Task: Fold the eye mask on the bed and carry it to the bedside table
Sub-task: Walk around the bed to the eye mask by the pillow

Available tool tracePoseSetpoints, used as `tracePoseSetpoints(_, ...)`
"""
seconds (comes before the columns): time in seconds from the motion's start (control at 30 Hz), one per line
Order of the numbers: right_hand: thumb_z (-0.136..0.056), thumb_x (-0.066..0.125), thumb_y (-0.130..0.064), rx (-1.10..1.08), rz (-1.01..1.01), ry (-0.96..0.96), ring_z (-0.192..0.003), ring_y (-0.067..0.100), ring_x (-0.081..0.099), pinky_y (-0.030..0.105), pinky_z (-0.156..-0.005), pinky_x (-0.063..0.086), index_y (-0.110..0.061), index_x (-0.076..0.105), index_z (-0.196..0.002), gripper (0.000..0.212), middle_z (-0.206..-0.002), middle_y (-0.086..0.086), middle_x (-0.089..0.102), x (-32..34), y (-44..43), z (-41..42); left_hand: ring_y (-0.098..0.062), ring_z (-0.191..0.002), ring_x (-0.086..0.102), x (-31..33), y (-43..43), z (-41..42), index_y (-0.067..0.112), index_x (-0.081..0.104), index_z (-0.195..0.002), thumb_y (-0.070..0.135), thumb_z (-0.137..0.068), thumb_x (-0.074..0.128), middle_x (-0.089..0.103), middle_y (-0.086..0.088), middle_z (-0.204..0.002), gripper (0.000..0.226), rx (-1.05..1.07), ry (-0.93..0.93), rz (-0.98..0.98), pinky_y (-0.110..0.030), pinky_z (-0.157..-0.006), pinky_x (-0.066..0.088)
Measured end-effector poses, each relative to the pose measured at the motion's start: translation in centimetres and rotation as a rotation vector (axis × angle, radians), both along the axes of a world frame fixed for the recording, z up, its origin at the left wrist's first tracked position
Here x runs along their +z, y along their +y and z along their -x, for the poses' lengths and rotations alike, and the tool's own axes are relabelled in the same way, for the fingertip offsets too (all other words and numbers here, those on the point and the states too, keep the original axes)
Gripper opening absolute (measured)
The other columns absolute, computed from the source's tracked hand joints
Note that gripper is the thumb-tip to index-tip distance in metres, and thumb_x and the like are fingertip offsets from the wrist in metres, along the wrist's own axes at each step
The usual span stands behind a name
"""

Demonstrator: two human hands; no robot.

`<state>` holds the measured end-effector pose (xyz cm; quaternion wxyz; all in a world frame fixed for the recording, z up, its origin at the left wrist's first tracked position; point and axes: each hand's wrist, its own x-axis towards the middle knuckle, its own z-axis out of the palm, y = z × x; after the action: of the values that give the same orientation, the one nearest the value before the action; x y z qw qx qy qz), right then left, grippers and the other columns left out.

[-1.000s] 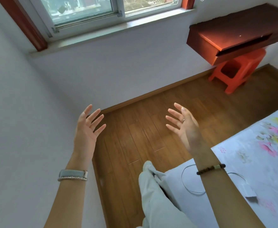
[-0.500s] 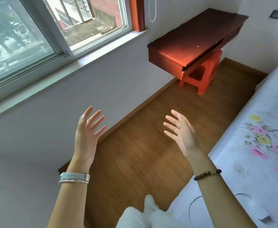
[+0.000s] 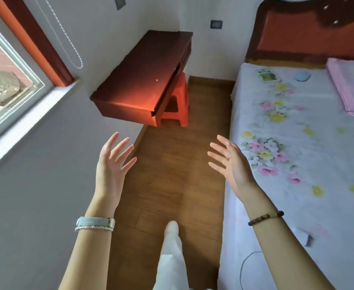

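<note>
A small pale blue rounded item, likely the eye mask (image 3: pixel 302 76), lies near the head of the bed (image 3: pixel 310 155), far ahead of me. The bed has a white floral sheet. The dark red-brown bedside table (image 3: pixel 144 80) is fixed to the wall left of the bed, across a strip of wooden floor. My left hand (image 3: pixel 112 164) and my right hand (image 3: pixel 230 162) are both raised in front of me with fingers spread, holding nothing. My right hand hovers over the bed's left edge.
An orange plastic stool (image 3: pixel 178 105) stands under the table. A card or packet (image 3: pixel 268 75) lies beside the blue item, and a folded pink blanket (image 3: pixel 352 88) lies at the right. A white cable (image 3: pixel 247 266) and charger rest on the near bed. A window (image 3: pixel 6 80) is at the left.
The view has swung right from the window wall toward the bed, bringing the headboard, pink blanket and blue item into sight. Both hands stay raised and spread.
</note>
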<state>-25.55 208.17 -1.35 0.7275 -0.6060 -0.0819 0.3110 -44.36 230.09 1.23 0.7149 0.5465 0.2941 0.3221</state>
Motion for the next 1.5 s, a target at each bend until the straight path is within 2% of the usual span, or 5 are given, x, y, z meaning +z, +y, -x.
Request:
tracePoseSetpoints(0.7,-0.103,0.041,-0.038,-0.556,-0.079,-0.003,-0.116,0.017,0.067,0.041,-0.096,0.054,-0.032,0.057,-0.129,0.032,-0.131,-0.001,0.065,2.9,7.0,-18.4,-0.024,-0.130,0.055,1.2,14.2,-30.3,0.021,0.041,-0.146,0.044,-0.101,0.032,0.052,-0.009,-0.146,0.052,-0.549,-0.075,-0.002,-0.051,-0.106,0.043)
tracePoseSetpoints(1.03,-0.105,0.037,-0.036,-0.682,-0.096,-0.020,-0.118,0.018,0.064,0.041,-0.098,0.052,-0.033,0.058,-0.127,0.031,-0.128,-0.003,0.065,2.9,6.5,-31.4,-0.024,-0.131,0.054,1.4,15.0,-46.6,0.020,0.037,-0.148,0.076,-0.066,0.065,0.050,-0.008,-0.148,0.104,-0.693,-0.101,-0.113,-0.041,-0.102,0.050)
tracePoseSetpoints(1.1,-0.104,0.038,-0.035,-0.706,-0.109,-0.022,-0.119,0.020,0.063,0.043,-0.100,0.051,-0.033,0.059,-0.124,0.029,-0.127,-0.004,0.066,3.0,6.8,-35.0,-0.025,-0.131,0.055,1.4,15.0,-50.6,0.017,0.036,-0.149,0.072,-0.074,0.062,0.051,-0.010,-0.147,0.096,-0.703,-0.112,-0.103,-0.041,-0.101,0.051)
tracePoseSetpoints(1.2,-0.104,0.040,-0.034,-0.735,-0.137,0.002,-0.120,0.021,0.063,0.044,-0.101,0.050,-0.032,0.060,-0.121,0.026,-0.126,-0.001,0.066,3.2,7.6,-40.0,-0.029,-0.133,0.052,1.4,15.0,-56.2,0.016,0.036,-0.148,0.045,-0.099,0.035,0.050,-0.013,-0.146,0.057,-0.725,-0.101,-0.079,-0.041,-0.101,0.051)
tracePoseSetpoints(1.5,-0.104,0.039,-0.034,-0.764,-0.148,0.015,-0.119,0.022,0.063,0.045,-0.101,0.050,-0.027,0.056,-0.131,0.032,-0.133,0.005,0.063,3.6,9.1,-51.7,-0.024,-0.128,0.057,2.9,15.9,-69.0,0.014,0.038,-0.147,0.036,-0.103,0.030,0.053,-0.011,-0.144,0.050,-0.701,-0.096,-0.030,-0.050,-0.107,0.045)
